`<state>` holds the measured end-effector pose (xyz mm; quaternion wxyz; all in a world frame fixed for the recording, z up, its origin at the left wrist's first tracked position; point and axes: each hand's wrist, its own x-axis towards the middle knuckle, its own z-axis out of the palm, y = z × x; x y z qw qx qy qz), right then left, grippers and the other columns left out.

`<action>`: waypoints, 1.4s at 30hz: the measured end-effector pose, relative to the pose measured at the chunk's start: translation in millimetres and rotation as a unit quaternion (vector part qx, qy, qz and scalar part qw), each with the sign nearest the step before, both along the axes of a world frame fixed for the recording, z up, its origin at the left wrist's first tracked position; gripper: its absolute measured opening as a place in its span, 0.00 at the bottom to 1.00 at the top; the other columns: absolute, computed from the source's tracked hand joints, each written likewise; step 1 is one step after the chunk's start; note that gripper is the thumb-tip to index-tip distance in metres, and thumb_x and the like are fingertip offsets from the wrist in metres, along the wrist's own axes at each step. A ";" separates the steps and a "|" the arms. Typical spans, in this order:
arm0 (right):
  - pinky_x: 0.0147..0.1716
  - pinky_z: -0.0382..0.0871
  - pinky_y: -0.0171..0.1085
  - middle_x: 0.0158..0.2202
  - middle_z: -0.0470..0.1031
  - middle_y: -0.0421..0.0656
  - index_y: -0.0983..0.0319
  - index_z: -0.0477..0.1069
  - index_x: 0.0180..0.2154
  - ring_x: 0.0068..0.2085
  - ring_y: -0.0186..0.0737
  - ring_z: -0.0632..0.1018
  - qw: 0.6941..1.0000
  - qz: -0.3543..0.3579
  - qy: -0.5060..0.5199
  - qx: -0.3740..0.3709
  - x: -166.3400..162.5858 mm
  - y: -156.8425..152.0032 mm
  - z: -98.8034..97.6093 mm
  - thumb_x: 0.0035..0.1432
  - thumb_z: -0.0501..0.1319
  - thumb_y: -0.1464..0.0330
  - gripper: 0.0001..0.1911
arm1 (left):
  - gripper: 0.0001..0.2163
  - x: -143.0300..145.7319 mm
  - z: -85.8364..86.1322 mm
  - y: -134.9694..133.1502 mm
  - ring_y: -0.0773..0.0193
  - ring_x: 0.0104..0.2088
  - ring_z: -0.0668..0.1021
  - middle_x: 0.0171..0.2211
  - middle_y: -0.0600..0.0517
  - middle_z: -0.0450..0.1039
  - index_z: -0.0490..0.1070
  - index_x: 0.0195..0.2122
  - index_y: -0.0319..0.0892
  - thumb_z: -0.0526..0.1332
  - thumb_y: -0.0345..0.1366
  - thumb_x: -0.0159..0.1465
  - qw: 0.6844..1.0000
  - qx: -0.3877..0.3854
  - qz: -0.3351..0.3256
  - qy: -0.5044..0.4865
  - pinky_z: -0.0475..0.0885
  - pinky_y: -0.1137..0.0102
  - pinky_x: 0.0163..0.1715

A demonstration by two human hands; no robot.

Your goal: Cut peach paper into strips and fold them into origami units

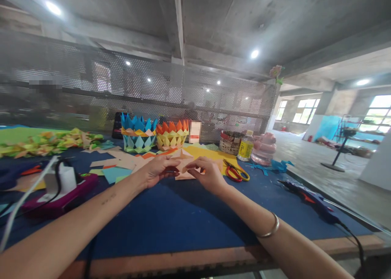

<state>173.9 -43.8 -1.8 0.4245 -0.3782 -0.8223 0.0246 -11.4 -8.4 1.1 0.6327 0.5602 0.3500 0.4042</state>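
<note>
A peach-coloured piece of paper (182,174) is between my two hands, above the blue table mat. My left hand (160,169) pinches its left side, fingers bent toward the middle. Opposite it, my right hand (206,172) has thumb and fingers closed on the right side. Part of the paper is covered by my fingers, so its folds are hard to make out. Loose coloured paper pieces (117,174) lie just left of my hands. Behind them stand a blue-topped folded-paper basket (139,138) and an orange-topped one (172,135).
Scissors (236,174) lie right of my hands, near a yellow-labelled bottle (245,148), a pink container (264,149) and a woven basket (229,143). A corded glue gun (314,199) rests at the right edge. A purple power strip (65,195) sits left, before a heap of folded paper (51,142).
</note>
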 end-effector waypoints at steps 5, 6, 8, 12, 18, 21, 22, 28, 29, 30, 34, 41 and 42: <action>0.34 0.65 0.34 0.29 0.71 0.41 0.58 0.76 0.36 0.33 0.35 0.71 0.998 -0.009 -0.043 0.042 -1.3 -2.1 -2.1 0.53 0.61 0.71 0.08 | 0.11 3.1 1.9 -4.7 0.67 0.31 0.74 0.30 0.50 0.76 0.76 0.33 0.38 0.66 0.34 0.48 1.000 0.005 -0.011 -0.007 0.69 0.74 0.31; 0.35 0.66 0.35 0.31 0.71 0.42 0.57 0.75 0.39 0.34 0.36 0.71 0.997 -0.023 -0.044 0.058 -1.2 -2.8 -1.7 0.52 0.61 0.71 0.11 | 0.10 3.7 1.6 -5.2 0.67 0.30 0.74 0.29 0.50 0.76 0.76 0.32 0.38 0.66 0.34 0.47 1.000 0.001 0.002 -0.010 0.69 0.73 0.30; 0.40 0.66 0.39 0.38 0.69 0.44 0.57 0.70 0.46 0.40 0.40 0.70 0.993 -0.055 -0.042 0.097 -0.8 -4.7 0.5 0.49 0.61 0.73 0.20 | 0.09 4.5 0.4 -5.4 0.67 0.27 0.74 0.26 0.51 0.75 0.76 0.30 0.38 0.66 0.33 0.46 1.000 -0.010 0.021 -0.014 0.68 0.73 0.29; 0.51 0.60 0.43 0.49 0.67 0.45 0.58 0.64 0.53 0.50 0.43 0.66 0.986 -0.042 -0.075 0.143 1.2 -5.9 5.4 0.46 0.58 0.80 0.30 | 0.09 5.0 -2.0 -5.4 0.67 0.23 0.73 0.23 0.51 0.74 0.76 0.29 0.37 0.66 0.31 0.44 1.000 -0.010 0.002 -0.006 0.67 0.72 0.26; 0.48 0.63 0.40 0.44 0.74 0.41 0.59 0.72 0.43 0.48 0.41 0.67 0.977 0.033 -0.132 0.162 6.2 3.7 0.8 0.56 0.55 0.76 0.15 | 0.07 2.6 -1.2 -5.5 0.68 0.24 0.72 0.21 0.53 0.71 0.72 0.20 0.37 0.66 0.35 0.49 0.998 0.023 -0.053 0.001 0.68 0.73 0.28; 0.47 0.63 0.40 0.44 0.75 0.42 0.58 0.72 0.43 0.46 0.40 0.68 0.975 0.023 -0.138 0.173 7.7 5.2 -0.1 0.59 0.54 0.72 0.13 | 0.06 1.9 -0.7 -4.4 0.69 0.24 0.72 0.21 0.54 0.71 0.73 0.22 0.38 0.66 0.35 0.50 0.999 -0.001 -0.044 -0.014 0.69 0.73 0.28; 0.46 0.64 0.40 0.44 0.75 0.42 0.58 0.73 0.43 0.46 0.40 0.68 0.974 0.019 -0.143 0.176 7.9 4.9 0.1 0.60 0.53 0.72 0.13 | 0.05 1.9 -0.6 -4.0 0.69 0.24 0.73 0.22 0.53 0.72 0.73 0.23 0.38 0.66 0.34 0.50 0.999 -0.019 -0.032 -0.022 0.69 0.73 0.28; 0.43 0.64 0.40 0.44 0.74 0.43 0.57 0.72 0.45 0.45 0.41 0.68 0.968 0.000 -0.172 0.185 9.0 3.9 1.3 0.60 0.53 0.71 0.13 | 0.05 2.1 0.9 -2.5 0.67 0.27 0.75 0.25 0.51 0.75 0.74 0.24 0.37 0.68 0.27 0.46 0.997 -0.036 -0.008 -0.074 0.70 0.73 0.32; 0.43 0.64 0.40 0.44 0.74 0.43 0.56 0.72 0.44 0.45 0.41 0.68 0.968 0.000 -0.172 0.184 9.3 4.1 1.2 0.60 0.54 0.70 0.13 | 0.05 2.1 0.8 -2.3 0.67 0.28 0.76 0.26 0.51 0.75 0.74 0.25 0.37 0.68 0.27 0.45 0.997 -0.030 -0.001 -0.075 0.70 0.73 0.33; 0.44 0.64 0.40 0.44 0.74 0.43 0.56 0.73 0.43 0.45 0.41 0.68 0.969 0.002 -0.170 0.181 9.5 4.3 1.0 0.60 0.54 0.70 0.12 | 0.06 2.1 0.5 -2.0 0.67 0.28 0.76 0.26 0.51 0.75 0.74 0.25 0.37 0.68 0.27 0.45 0.997 -0.023 0.007 -0.072 0.70 0.73 0.33; 0.45 0.63 0.41 0.43 0.74 0.41 0.54 0.74 0.39 0.45 0.42 0.68 0.975 0.004 -0.153 0.159 8.7 2.4 1.2 0.59 0.55 0.68 0.10 | 0.06 2.3 -2.0 -1.4 0.67 0.27 0.76 0.25 0.51 0.76 0.74 0.23 0.37 0.69 0.31 0.44 0.999 0.010 0.017 -0.042 0.70 0.72 0.33; 0.49 0.62 0.43 0.49 0.67 0.46 0.57 0.64 0.51 0.50 0.43 0.66 0.987 -0.030 -0.067 0.146 4.4 -4.9 7.0 0.52 0.63 0.68 0.23 | 0.07 4.9 -1.7 -5.2 0.68 0.27 0.74 0.26 0.52 0.76 0.76 0.26 0.38 0.67 0.29 0.43 0.999 0.022 0.013 -0.025 0.68 0.73 0.33; 0.48 0.62 0.42 0.47 0.68 0.45 0.57 0.67 0.48 0.49 0.43 0.66 0.986 -0.021 -0.076 0.144 4.8 -4.5 7.0 0.53 0.62 0.68 0.20 | 0.06 4.9 -1.3 -5.8 0.69 0.26 0.73 0.25 0.53 0.75 0.75 0.25 0.38 0.67 0.29 0.44 0.999 0.023 0.004 -0.028 0.68 0.74 0.32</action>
